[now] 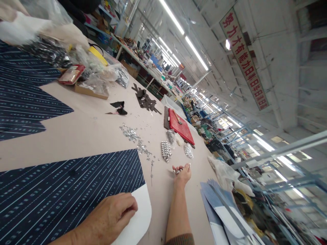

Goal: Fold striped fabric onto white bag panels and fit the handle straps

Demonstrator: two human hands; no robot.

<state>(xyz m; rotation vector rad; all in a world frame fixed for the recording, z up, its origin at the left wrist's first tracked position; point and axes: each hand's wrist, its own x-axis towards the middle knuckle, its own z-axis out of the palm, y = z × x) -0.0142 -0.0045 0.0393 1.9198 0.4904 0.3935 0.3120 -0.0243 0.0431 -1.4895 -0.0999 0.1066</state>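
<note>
1. Hands, set well apart: the left hand [112,212] lies over the striped navy panel [102,177] with fingers curled; whether it pinches anything cannot be told. The right hand [183,175] is closed around small whitish pieces [178,171].
2. Step in hand, as judged: gathering the pieces beside two beaded-looking packs [166,151], with the left hand steadying the panel.
3. Next move, as judged: it calls for a secure right-hand grip, so that no piece spills, and a panel kept flat.
4. Panel: flat on the table [84,143], lower left; long axis and stripes rise gently from lower left toward upper right, the cut end facing right.
5. White sheet [143,211]: at the panel's near right edge, its rounded corner pointing right.
</note>
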